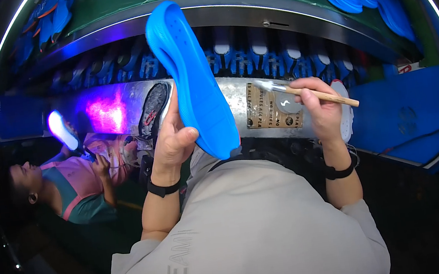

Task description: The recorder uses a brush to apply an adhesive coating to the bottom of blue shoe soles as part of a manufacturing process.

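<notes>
Plainly, the blue sole (197, 90) extended beyond the grip

The left hand (173, 142) clasped its lower left edge, thumb against that side, most of the length lying past the hand. The right hand (318, 105) pinched a wooden-handled brush (292, 91), tip apart from the sole.

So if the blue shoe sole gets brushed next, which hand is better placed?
The right hand, I think: it holds the wooden-handled brush, whose tip points toward the blue sole. The left hand is busy holding that sole up.
</notes>
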`<state>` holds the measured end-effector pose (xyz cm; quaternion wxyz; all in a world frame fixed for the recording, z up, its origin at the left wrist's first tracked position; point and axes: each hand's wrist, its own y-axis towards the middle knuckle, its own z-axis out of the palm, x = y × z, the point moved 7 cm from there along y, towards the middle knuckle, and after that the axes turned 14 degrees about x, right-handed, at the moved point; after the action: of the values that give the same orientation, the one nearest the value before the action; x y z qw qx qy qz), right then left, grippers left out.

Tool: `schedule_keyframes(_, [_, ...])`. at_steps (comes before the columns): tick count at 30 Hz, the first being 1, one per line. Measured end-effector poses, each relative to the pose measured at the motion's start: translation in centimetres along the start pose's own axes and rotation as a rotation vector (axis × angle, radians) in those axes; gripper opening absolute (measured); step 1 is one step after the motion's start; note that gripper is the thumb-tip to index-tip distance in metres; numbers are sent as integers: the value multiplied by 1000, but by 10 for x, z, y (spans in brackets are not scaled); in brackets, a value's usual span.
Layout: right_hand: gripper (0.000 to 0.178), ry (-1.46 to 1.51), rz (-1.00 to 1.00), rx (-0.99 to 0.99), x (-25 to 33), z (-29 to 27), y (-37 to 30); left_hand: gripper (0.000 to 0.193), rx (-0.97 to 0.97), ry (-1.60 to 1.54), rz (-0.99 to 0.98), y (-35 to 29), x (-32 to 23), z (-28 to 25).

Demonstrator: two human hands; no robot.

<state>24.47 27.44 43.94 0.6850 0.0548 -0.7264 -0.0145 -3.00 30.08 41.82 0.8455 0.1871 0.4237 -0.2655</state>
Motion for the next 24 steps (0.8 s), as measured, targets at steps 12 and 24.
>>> schedule_keyframes(12, [14, -276, -292, 100, 53, 35, 33, 120, 75, 4, -104, -6, 8, 42])
schedule_keyframes(24, [9, -325, -308, 209, 53, 32, 3, 120, 112, 18, -105, 12, 10, 45])
